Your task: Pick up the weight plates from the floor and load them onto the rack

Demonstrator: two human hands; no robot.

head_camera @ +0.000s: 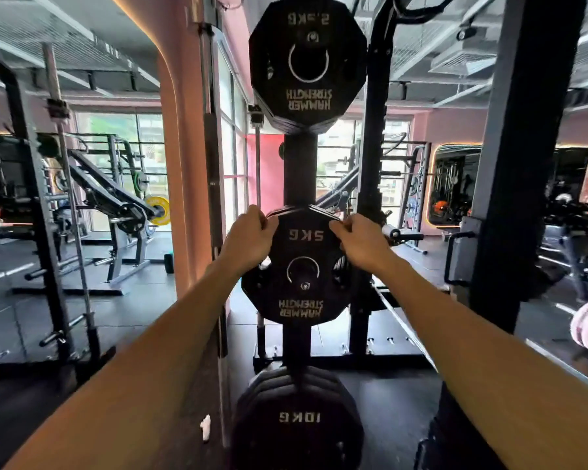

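5 kg plate (pixel 301 266) sits on the rack (pixel 299 171) middle peg, between 2.5 kg plates at 12 and 10 kg at 6. My left hand (pixel 248 240) and right hand (pixel 362 240) grip its top edge, fingers curled. I'd push it square, fully home.

I see black 5 kg plate (pixel 299 269), many-sided, white lettering mirrored, hanging flat-faced on middle of rack post (pixel 299 171). 2.5 kg plate stack (pixel 308 59) above on same post. 10 kg plates (pixel 297 418) lowest, stacked several deep. All upright.
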